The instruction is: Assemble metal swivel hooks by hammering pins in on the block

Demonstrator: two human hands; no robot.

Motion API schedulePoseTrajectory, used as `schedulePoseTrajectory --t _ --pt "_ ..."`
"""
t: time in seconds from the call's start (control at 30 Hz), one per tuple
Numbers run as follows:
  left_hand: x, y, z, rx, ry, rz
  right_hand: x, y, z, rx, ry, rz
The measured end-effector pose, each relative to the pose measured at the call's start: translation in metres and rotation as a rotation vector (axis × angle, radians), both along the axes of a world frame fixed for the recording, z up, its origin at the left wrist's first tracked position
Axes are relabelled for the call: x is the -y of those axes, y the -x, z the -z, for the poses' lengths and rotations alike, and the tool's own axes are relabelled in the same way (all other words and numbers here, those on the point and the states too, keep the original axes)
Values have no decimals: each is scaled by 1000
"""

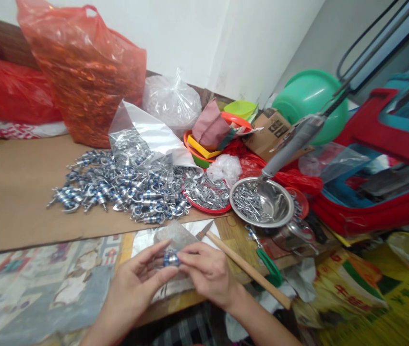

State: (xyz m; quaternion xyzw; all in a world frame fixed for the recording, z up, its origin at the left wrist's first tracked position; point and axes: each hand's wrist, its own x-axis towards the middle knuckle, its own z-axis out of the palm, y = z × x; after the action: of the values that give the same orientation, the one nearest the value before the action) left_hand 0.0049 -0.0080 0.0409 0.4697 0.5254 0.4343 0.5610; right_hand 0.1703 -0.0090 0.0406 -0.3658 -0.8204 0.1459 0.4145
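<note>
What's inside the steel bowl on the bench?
The steel bowl holds a heap of thin silvery metal pieces, mostly toward the left; bare metal shows at the right. The heap covers the bottom beneath it, so anything buried there cannot be seen.

left hand (132, 274): cupped, thumb (161, 280) extended inward | right hand (210, 274): pinching, fingers (192, 259) bent | forearms (257, 315): angled inward, hands close together

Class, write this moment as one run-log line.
left hand: holds blue-silver part | right hand: holds it too | beyond hands: heap of similar parts
</note>
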Motion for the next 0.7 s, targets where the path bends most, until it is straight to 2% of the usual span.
schedulePoseTrajectory --t 0.1,0.17,0.23,0.27,0.3,0.37,0.5,0.7 --pt "4 -3 10 138 69 4 -4 -2 -6 13 200 -16" --pt "4 -6 13 181 71 7 -19 -11 -11 125 279 22" --pt "2 -7 10 228 97 22 -46 -24 -13 298 269 232" --pt "1 -8 8 249 117 37 -63 -32 -13 424 242 424" --pt "-1 -8 6 265 136 57 -79 -39 -11 468 243 509" --pt "-4 -8 4 266 151 90 -111 -51 -4 545 267 584" --pt "-10 -5 9 233 163 78 -147 -59 10 646 310 605" --pt "-14 0 18 357 191 17 -155 -75 15 626 299 616"
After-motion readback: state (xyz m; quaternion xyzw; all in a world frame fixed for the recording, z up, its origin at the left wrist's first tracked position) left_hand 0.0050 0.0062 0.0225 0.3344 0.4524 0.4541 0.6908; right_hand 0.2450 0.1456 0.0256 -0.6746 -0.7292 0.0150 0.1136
